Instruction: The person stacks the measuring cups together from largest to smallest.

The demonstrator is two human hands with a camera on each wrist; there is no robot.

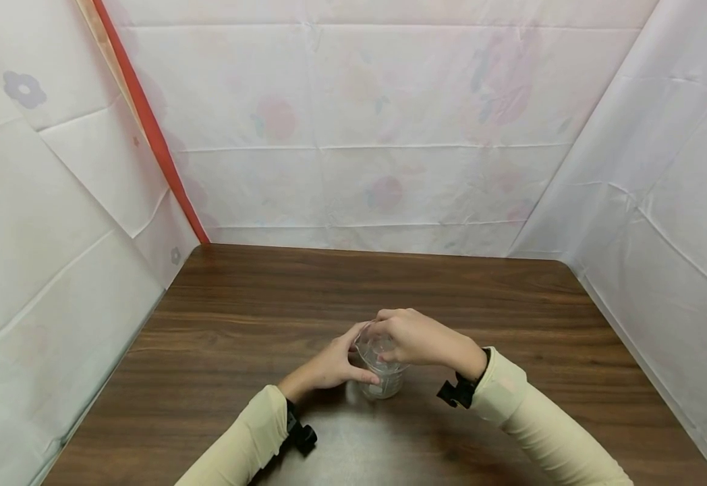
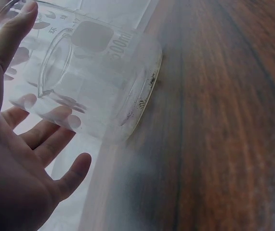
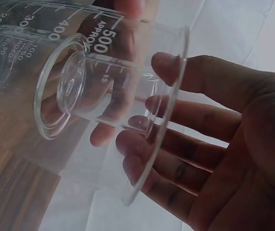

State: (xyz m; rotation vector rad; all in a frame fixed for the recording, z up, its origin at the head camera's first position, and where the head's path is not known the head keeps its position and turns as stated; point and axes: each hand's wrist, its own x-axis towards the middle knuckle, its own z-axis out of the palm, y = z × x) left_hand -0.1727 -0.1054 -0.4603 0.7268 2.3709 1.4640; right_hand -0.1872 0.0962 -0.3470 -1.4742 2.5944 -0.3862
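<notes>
A clear 500 ml glass beaker (image 1: 388,386) stands upright on the table. My left hand (image 1: 332,364) holds it from the left, thumb on the near side and fingers along the far wall. Inside it sits a mid-sized beaker, whose rim (image 3: 42,118) shows in the right wrist view. My right hand (image 1: 423,337) reaches down through the large beaker's mouth. Its thumb and fingertips pinch a small glass beaker (image 3: 103,86) near its top, and that small beaker's base lies at the mid-sized beaker's mouth.
The dark wooden table (image 1: 238,337) spreads around the hands. Pale floral sheets hang behind it (image 1: 353,169) and along both sides. A red strip (image 1: 153,128) runs down the back left corner. Black straps with small devices circle both wrists.
</notes>
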